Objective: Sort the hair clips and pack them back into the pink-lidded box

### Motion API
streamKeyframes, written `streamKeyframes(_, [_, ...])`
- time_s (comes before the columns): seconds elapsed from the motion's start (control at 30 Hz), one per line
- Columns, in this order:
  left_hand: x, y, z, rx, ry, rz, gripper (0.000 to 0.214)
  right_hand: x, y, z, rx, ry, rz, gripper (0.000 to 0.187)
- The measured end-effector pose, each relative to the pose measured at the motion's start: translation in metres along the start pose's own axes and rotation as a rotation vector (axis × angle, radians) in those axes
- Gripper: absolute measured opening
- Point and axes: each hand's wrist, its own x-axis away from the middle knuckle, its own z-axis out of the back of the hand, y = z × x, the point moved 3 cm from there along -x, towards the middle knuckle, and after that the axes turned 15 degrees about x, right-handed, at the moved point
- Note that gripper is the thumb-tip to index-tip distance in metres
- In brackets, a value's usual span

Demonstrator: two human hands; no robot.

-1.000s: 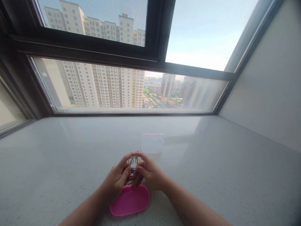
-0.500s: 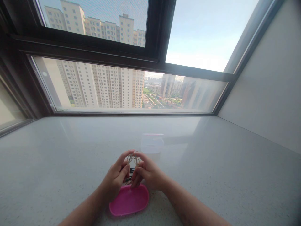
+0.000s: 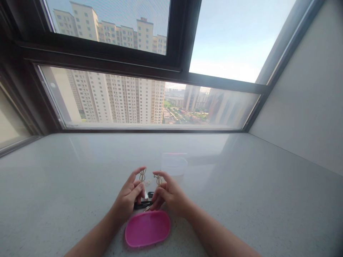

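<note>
My left hand (image 3: 128,198) pinches a small gold metal clip (image 3: 142,175) between thumb and forefinger. My right hand (image 3: 168,194) pinches a second gold clip (image 3: 158,179) the same way. The two clips are held apart, a little above the pale stone sill. Under my fingers lie dark hair clips (image 3: 143,204). A pink oval lid (image 3: 148,228) lies flat just in front of my hands. A clear plastic container (image 3: 174,164) stands right behind them.
The speckled pale sill (image 3: 66,178) stretches wide to both sides. A dark-framed window (image 3: 150,126) closes the far edge, and a plain wall (image 3: 302,107) rises on the right. Tall buildings show outside.
The two gold clips were held together between both hands. Now my hands have drawn apart, each holding one clip.
</note>
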Motion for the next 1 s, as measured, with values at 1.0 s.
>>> streamKeyframes(1.0, [0.005, 0.003, -0.011, -0.102, -0.036, -0.014, 0.058, 0.007, -0.015, 0.012, 0.461, 0.323, 0.296, 0.041])
